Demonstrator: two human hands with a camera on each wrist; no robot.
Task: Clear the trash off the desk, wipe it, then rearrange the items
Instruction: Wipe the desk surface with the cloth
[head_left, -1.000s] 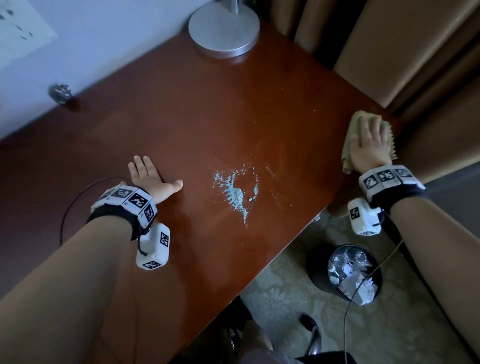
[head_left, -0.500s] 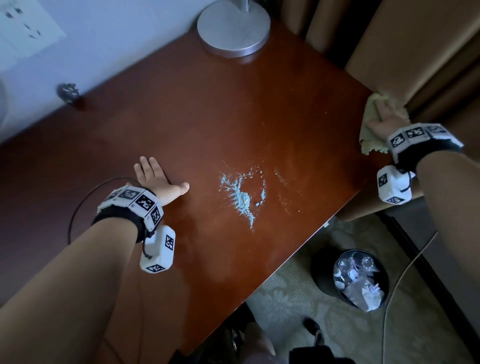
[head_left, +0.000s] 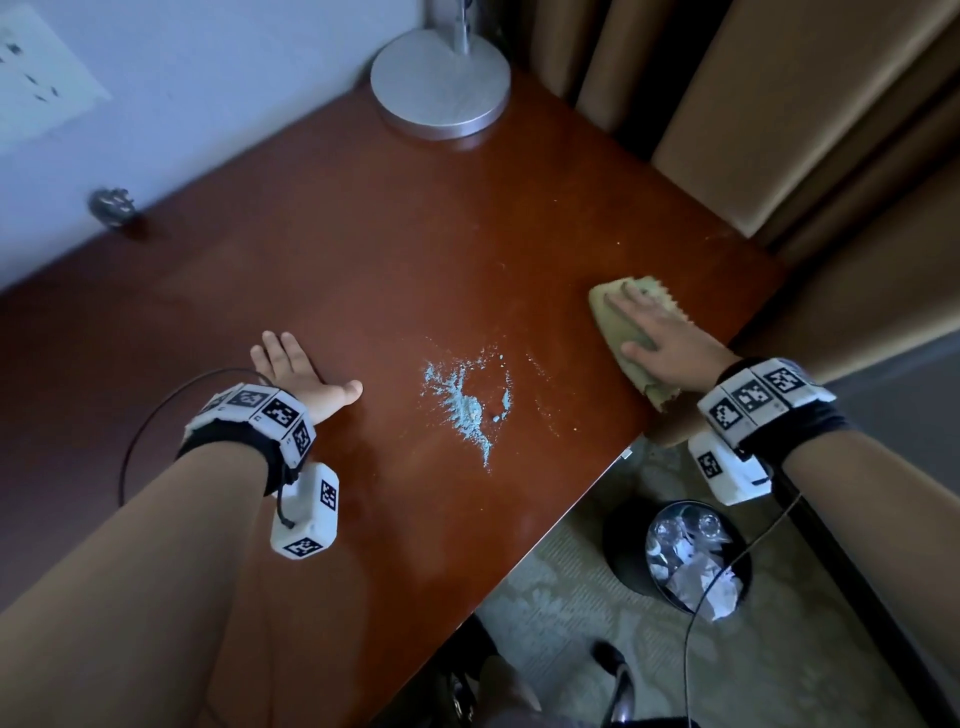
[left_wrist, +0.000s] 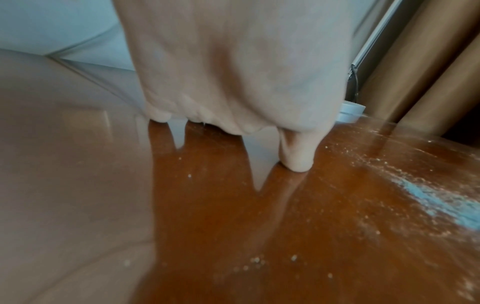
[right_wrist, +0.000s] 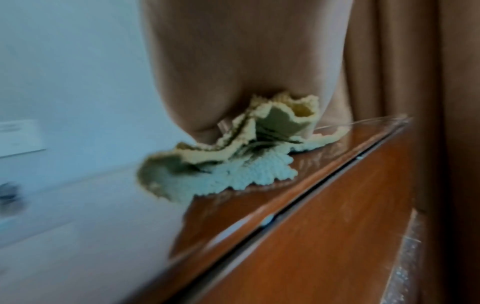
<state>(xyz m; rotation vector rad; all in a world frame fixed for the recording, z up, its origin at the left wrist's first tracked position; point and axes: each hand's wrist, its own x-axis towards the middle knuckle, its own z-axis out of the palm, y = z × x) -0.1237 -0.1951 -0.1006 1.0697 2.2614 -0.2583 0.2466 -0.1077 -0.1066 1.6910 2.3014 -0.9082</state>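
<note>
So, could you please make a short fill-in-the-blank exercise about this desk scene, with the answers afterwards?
1. The right hand presses a yellow ____ flat on the desk.
2. The powder spilled between the hands is ____ in colour.
3. The left hand rests ____ on the desk, holding nothing.
4. The bin stands on the ____.

Answers: cloth; blue; flat; floor

Lamp (head_left: 441, 83) stem cut off — small object (head_left: 110, 207) by wall blurred.

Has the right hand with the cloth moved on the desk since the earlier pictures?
Yes. The right hand, pressing the yellow cloth, has slid from the desk's far right edge by the curtain inward, toward the blue powder.
</note>
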